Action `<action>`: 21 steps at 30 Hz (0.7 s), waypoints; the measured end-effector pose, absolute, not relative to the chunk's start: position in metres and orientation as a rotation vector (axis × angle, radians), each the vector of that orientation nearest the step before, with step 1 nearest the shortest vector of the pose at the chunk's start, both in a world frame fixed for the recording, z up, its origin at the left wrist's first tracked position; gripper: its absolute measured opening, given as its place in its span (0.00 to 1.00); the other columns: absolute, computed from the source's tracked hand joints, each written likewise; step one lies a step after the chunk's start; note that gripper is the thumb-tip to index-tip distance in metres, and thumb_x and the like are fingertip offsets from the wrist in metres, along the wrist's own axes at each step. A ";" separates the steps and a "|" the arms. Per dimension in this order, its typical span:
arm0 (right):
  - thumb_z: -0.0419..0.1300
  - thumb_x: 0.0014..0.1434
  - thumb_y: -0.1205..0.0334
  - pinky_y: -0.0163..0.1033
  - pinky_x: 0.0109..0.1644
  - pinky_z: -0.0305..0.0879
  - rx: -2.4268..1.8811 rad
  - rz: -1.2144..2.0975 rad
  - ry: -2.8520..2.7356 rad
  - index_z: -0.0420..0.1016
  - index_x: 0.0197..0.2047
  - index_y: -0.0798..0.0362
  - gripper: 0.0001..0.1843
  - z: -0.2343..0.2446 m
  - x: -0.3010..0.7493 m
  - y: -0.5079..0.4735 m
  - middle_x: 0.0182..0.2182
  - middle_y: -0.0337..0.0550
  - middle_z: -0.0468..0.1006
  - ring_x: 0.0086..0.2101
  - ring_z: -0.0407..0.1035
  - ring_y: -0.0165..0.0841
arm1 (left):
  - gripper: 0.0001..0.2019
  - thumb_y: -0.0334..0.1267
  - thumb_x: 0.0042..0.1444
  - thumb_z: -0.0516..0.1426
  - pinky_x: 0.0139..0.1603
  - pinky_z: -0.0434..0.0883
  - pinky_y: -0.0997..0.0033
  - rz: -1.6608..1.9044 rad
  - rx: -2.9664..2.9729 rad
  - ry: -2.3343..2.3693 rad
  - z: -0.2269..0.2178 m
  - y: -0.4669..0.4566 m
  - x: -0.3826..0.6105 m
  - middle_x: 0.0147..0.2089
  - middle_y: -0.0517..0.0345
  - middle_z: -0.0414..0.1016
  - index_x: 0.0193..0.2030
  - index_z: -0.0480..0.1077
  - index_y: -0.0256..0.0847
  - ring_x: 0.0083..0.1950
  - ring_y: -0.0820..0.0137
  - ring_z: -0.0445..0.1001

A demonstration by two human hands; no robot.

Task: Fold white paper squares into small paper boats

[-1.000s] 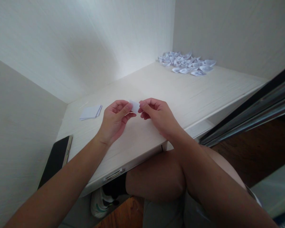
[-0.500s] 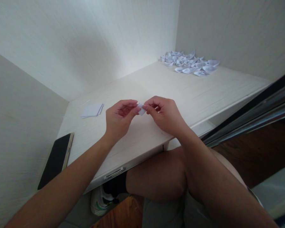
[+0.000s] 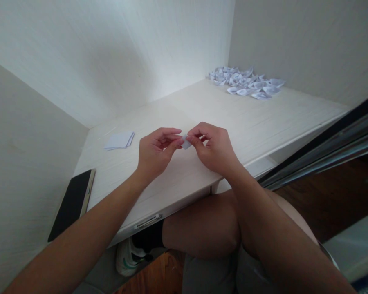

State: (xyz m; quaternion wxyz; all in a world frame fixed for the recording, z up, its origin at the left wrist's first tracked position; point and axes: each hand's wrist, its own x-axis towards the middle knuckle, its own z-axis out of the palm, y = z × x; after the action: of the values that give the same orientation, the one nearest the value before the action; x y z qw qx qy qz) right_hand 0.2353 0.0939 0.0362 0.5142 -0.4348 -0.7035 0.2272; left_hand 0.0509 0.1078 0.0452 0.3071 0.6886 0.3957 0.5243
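Note:
A small white piece of paper (image 3: 185, 143) is pinched between both my hands, just above the pale wooden desk (image 3: 202, 110). My left hand (image 3: 155, 153) grips its left side with thumb and forefinger. On the right side, my right hand (image 3: 213, 147) has its fingertips closed on it. Most of the paper is hidden by my fingers, so its shape is unclear. A thin stack of flat white paper squares (image 3: 119, 140) lies on the desk to the left of my hands.
A heap of several small folded white paper pieces (image 3: 247, 83) lies in the desk's far right corner by the walls. A dark phone (image 3: 71, 204) rests at the desk's near left edge. My bare knee (image 3: 202, 232) is below the desk front.
The paper showed as a larger flat piece between my fingertips a second ago; now it is smaller and more covered, with my hands drawn closer together and slightly lower.

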 end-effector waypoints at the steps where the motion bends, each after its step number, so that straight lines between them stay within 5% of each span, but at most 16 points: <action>1: 0.61 0.67 0.66 0.43 0.44 0.67 -1.046 0.564 -1.684 0.78 0.34 0.50 0.08 0.036 0.235 0.095 0.35 0.42 0.83 0.37 0.74 0.36 | 0.15 0.44 0.53 0.74 0.37 0.83 0.69 1.378 1.801 1.032 0.044 0.109 0.051 0.33 0.56 0.87 0.43 0.81 0.41 0.32 0.68 0.85; 5: 0.61 0.68 0.63 0.43 0.44 0.67 -1.015 0.654 -1.680 0.78 0.37 0.50 0.07 0.034 0.234 0.096 0.37 0.42 0.83 0.38 0.74 0.36 | 0.16 0.42 0.52 0.74 0.36 0.82 0.70 1.345 1.790 0.999 0.043 0.110 0.050 0.32 0.56 0.86 0.44 0.81 0.40 0.31 0.68 0.85; 12: 0.59 0.60 0.76 0.43 0.44 0.64 -1.109 0.471 -1.740 0.76 0.30 0.51 0.11 0.036 0.233 0.095 0.34 0.43 0.81 0.36 0.72 0.36 | 0.15 0.42 0.54 0.74 0.38 0.81 0.69 1.259 1.796 1.067 0.037 0.107 0.051 0.35 0.53 0.88 0.45 0.81 0.40 0.33 0.68 0.85; 21: 0.63 0.68 0.58 0.42 0.39 0.62 -1.135 0.787 -1.644 0.80 0.34 0.51 0.11 0.035 0.239 0.101 0.31 0.42 0.83 0.32 0.71 0.34 | 0.12 0.36 0.47 0.75 0.36 0.83 0.70 1.348 1.593 1.002 0.046 0.111 0.052 0.29 0.59 0.85 0.38 0.83 0.40 0.30 0.69 0.84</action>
State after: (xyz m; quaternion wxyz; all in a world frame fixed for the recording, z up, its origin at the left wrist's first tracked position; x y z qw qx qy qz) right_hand 0.2387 0.1012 0.0349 0.4768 -0.4647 -0.6731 0.3221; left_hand 0.0519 0.1115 0.0461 0.4017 0.6302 0.3966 0.5331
